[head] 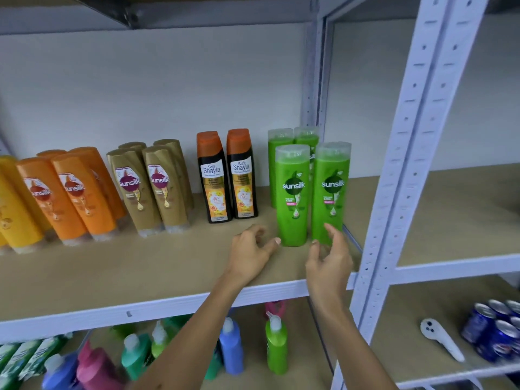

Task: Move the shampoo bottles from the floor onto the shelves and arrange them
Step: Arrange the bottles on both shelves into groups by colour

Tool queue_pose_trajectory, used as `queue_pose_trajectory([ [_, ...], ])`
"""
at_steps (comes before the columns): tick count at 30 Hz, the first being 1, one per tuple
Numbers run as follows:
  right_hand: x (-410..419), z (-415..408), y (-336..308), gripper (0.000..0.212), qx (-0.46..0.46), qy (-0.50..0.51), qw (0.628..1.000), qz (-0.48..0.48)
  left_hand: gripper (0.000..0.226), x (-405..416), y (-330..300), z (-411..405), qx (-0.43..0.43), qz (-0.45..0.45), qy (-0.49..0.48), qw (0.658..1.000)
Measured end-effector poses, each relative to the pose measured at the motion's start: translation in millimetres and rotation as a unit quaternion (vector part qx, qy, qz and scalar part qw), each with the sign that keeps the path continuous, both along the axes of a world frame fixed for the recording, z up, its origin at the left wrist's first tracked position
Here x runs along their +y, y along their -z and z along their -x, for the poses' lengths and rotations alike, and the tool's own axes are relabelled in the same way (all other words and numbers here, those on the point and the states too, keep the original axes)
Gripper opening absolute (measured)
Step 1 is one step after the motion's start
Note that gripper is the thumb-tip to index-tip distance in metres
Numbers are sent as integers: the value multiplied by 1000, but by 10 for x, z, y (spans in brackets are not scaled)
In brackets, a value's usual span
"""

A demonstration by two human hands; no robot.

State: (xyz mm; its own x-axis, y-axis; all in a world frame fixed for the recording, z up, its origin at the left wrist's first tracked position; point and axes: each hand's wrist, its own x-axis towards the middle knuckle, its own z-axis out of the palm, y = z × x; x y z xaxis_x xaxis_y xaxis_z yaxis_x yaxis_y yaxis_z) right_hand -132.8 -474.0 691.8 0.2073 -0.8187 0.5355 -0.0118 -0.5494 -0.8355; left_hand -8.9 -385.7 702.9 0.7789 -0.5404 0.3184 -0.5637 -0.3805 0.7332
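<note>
Two green Sunsilk shampoo bottles stand upright at the front right of the wooden shelf (140, 266): the left one (292, 198) and the right one (332, 192), with two more green bottles (281, 142) behind them. My left hand (250, 251) hovers open just left of the left green bottle's base, its thumb tip almost touching it. My right hand (329, 263) is open in front of the right green bottle's base, fingers apart, holding nothing. Further left stand two black Shayla bottles (228, 175), gold Sunsilk bottles (152, 187), orange ones (70, 192) and yellow ones (14, 209).
A white slotted upright post (408, 164) stands right of the green bottles. The shelf below holds coloured pump bottles (230, 344). On the lower right shelf lie blue cans (495, 327) and a white handle-like object (441, 339).
</note>
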Motion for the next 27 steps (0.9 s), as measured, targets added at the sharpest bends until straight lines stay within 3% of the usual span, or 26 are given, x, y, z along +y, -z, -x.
queue_pose_trajectory([
  [3,-126,8,-79,60,62,12,998,6,60,-185,-44,149,16,29,11,999],
  [7,-377,-22,-151,74,152,2,986,-64,72,-338,-65,238,22,63,23,997],
  [13,-569,-35,-233,50,161,-59,978,-122,57,-468,-38,158,7,76,-9,997],
  [27,-828,-488,-209,41,150,-75,983,-82,52,-851,-26,-194,24,83,-71,994],
])
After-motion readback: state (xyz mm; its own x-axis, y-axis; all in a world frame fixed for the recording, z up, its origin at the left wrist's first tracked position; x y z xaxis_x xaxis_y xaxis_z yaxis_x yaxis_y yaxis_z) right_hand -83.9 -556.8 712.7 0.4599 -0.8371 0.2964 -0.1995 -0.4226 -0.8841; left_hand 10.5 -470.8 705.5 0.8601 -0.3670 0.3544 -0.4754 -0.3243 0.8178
